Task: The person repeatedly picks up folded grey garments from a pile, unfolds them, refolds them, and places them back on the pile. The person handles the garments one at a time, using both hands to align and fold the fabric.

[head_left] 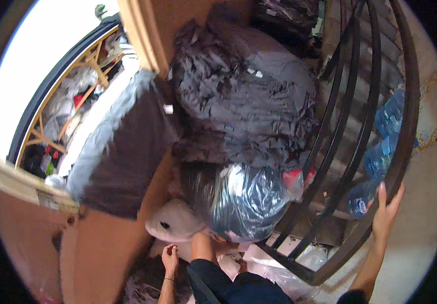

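Observation:
My right hand (384, 215) is at the dark metal railing (347, 253) on the right, with its thumb and fingers to either side of the top bar. Low in the view, my left hand (170, 259) hangs with curled fingers and nothing visible in it. A pale plush-like object with a dark spot (175, 221) lies just beyond it, next to my bent leg. Past my knees rests a clear plastic bag (249, 200) with dark contents. Crumpled dark grey bedding (249, 101) is heaped behind that bag, hiding what lies under it.
A dark grey cushion or mattress (122, 147) leans in the doorway at left, by a wooden frame (94, 66) full of clothes and bags. Large blue water bottles (380, 152) stand on the stairs behind the railing bars. Loose plastic sheeting (289, 278) covers floor near my legs.

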The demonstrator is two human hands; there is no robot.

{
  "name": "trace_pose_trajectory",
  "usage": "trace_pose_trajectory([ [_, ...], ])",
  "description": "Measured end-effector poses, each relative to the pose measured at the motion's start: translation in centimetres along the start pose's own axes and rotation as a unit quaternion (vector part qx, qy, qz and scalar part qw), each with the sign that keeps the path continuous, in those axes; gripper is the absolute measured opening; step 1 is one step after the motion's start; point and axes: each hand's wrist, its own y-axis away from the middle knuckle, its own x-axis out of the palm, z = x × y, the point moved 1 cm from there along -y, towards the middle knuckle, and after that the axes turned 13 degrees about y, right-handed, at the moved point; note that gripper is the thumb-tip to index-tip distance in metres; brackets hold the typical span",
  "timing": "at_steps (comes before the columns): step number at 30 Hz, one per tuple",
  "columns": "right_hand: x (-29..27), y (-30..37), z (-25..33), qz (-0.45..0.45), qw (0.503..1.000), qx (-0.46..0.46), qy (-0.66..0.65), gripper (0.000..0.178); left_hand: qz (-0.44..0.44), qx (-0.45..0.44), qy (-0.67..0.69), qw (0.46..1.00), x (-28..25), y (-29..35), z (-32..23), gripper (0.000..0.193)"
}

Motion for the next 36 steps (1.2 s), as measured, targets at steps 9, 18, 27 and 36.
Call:
trace_pose_trajectory([
  [9, -0.6, 1.3, -2.9, -0.093, 0.973, 0.022, 0.212, 0.08, 0.206, 0.042, -0.156, 0.965, 21.8, -8.5, -23.8, 0.024],
  [18, 1.8, -4.5, 11.1, -0.256, 0.899, -0.262, 0.239, 0.057, 0.256, 0.125, -0.069, 0.956, 41.3, -12.8, -40.0, 0.034],
  [27, 51.4, -26.9, 21.7, 0.117, 0.893, -0.399, 0.174, 0.047, 0.214, 0.334, -0.06, 0.916, 62.4, -24.4, -51.2, 0.023],
  [36, 52.0, -43.7, 24.1, 0.364, 0.92, -0.099, 0.11, 0.044, 0.157, 0.444, -0.193, 0.861, 65.7, -24.7, -56.9, 0.029],
])
